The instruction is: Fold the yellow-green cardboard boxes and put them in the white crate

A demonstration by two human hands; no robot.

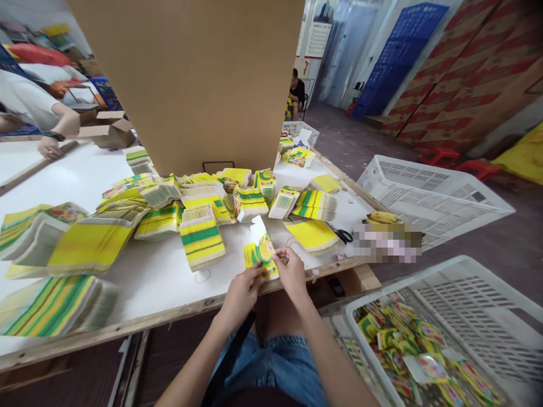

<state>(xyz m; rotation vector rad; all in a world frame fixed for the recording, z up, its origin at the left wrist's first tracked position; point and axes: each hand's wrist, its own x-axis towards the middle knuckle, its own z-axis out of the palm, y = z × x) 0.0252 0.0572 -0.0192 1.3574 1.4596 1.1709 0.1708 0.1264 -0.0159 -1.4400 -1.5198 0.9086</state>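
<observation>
Both my hands hold one small yellow-and-green printed carton (259, 252) just above the front edge of the white table (156, 277). My left hand (241, 289) pinches its lower left side. My right hand (290, 270) grips its right edge with thumb and fingers. The carton's white flap sticks up at the top. Several stacks of flat yellow-and-green cartons (202, 236) lie fanned across the table behind it. A flat yellow stack (313, 234) lies to the right.
A big brown cardboard sheet (199, 79) stands at the table's back. Scissors (341, 234) lie right of the stacks. A white crate (445, 333) at my right holds finished packets; another white crate (428, 192) sits behind. A co-worker's arm (51, 127) rests at far left; a person sits far back.
</observation>
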